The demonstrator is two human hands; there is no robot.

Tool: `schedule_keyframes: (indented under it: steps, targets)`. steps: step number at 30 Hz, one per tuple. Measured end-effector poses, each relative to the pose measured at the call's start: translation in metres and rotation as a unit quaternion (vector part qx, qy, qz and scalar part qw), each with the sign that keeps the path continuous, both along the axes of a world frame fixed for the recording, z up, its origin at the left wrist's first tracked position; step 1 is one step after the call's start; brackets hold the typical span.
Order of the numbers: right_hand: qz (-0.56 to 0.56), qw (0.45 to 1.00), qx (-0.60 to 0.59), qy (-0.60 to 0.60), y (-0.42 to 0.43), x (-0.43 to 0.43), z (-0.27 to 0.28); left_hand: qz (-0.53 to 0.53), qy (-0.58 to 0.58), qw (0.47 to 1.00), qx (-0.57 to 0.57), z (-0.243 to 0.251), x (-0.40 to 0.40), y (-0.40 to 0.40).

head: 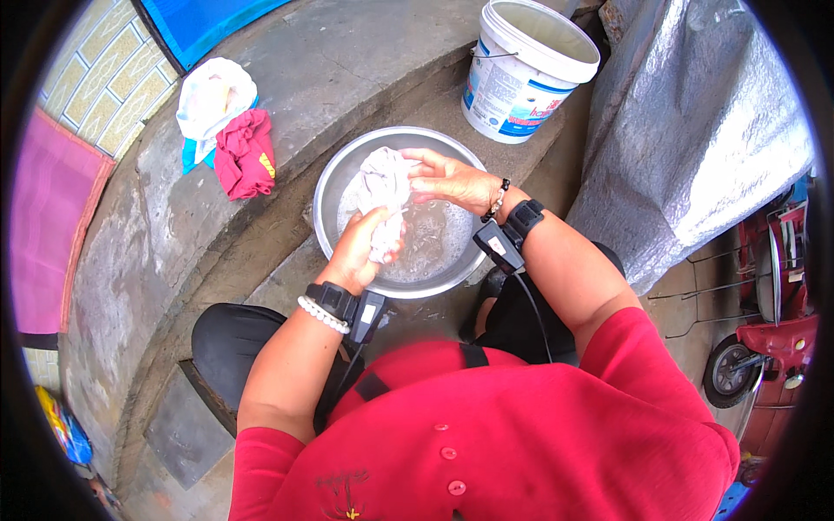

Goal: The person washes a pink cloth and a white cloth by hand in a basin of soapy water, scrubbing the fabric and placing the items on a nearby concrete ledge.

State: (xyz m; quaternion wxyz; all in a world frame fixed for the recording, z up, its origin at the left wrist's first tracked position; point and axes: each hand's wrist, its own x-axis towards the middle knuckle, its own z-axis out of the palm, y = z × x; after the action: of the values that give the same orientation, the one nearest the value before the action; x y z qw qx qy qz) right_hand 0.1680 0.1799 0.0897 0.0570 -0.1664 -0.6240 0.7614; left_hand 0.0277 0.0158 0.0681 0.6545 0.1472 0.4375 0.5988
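Note:
A bunched, wet whitish cloth [384,176] is held above a round metal basin [324,228]. My left hand [365,244] is closed around its lower part. Beside the cloth's upper right side, my right hand [449,182] has its fingers loosely spread; the fingertips reach the cloth's edge, and whether they press on it cannot be told. Cloudy, sudsy water [430,241] fills the bottom of the basin, with foam along the sides.
A white plastic bucket [498,98] with printed labels stands beyond the basin. On the curved concrete ledge [313,71] lie a crumpled red garment [244,153] and a white and blue one [212,91]. A silver tarp [677,130] hangs at right, near a red vehicle [775,345].

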Motion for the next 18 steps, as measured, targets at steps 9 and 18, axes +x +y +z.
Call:
schedule_keyframes:
  steps: [9,18]
  targets:
    - [0.102,0.971,-0.143,0.164,-0.020,-0.019,0.027,-0.184,-0.205,0.955,0.107,0.003,0.026,-0.007]
    - [-0.052,0.996,-0.041,0.067,-0.041,-0.035,0.004,-0.153,-0.067,0.986,0.023,-0.003,0.022,-0.003]
